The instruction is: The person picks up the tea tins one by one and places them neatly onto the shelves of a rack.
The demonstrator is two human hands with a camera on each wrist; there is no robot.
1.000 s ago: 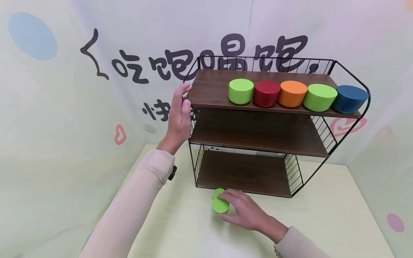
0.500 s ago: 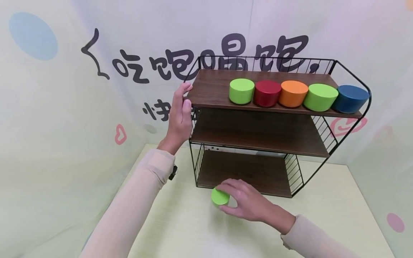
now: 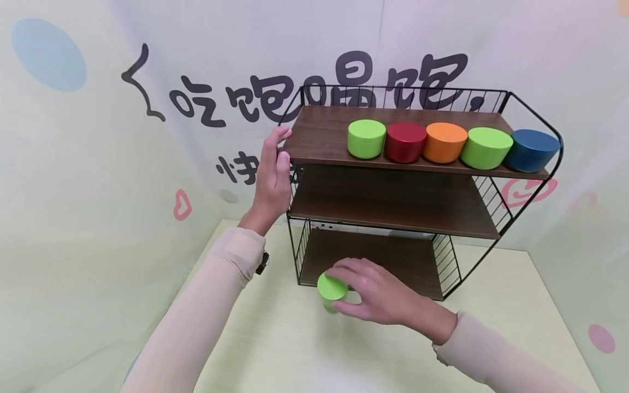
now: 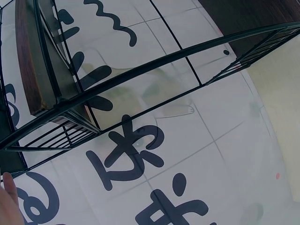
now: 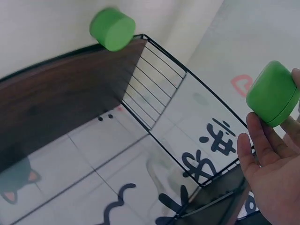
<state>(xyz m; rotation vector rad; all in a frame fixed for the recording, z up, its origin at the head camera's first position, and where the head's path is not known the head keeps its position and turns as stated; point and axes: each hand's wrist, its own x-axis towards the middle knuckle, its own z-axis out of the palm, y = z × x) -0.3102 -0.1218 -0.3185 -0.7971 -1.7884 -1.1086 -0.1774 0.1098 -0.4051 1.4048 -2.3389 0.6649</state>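
Note:
My right hand (image 3: pixel 375 292) holds a green round tin (image 3: pixel 332 285) just in front of the bottom shelf, thumb and fingers at its sides. The right wrist view shows this tin raised, with a lid seam round it. A second green tin (image 5: pixel 112 29) stands below, by the rack's lower front corner; from the head it is mostly covered by the held one. My left hand (image 3: pixel 273 177) grips the left edge of the three-tier shelf rack (image 3: pixel 393 204) at the top board. In the left wrist view only a fingertip (image 4: pixel 10 190) shows beside the frame.
On the top board's right part sit several tins in a row: green (image 3: pixel 366 140), red (image 3: pixel 405 143), orange (image 3: pixel 445 143), green (image 3: pixel 487 148) and blue (image 3: pixel 532 150). The rack has black wire sides and stands on a pale table (image 3: pixel 275 338) against a printed cloth wall (image 3: pixel 147 180).
My right hand has moved up and forward with a green tin, which now overlaps the other green tin in the head view. The left hand stays at the rack.

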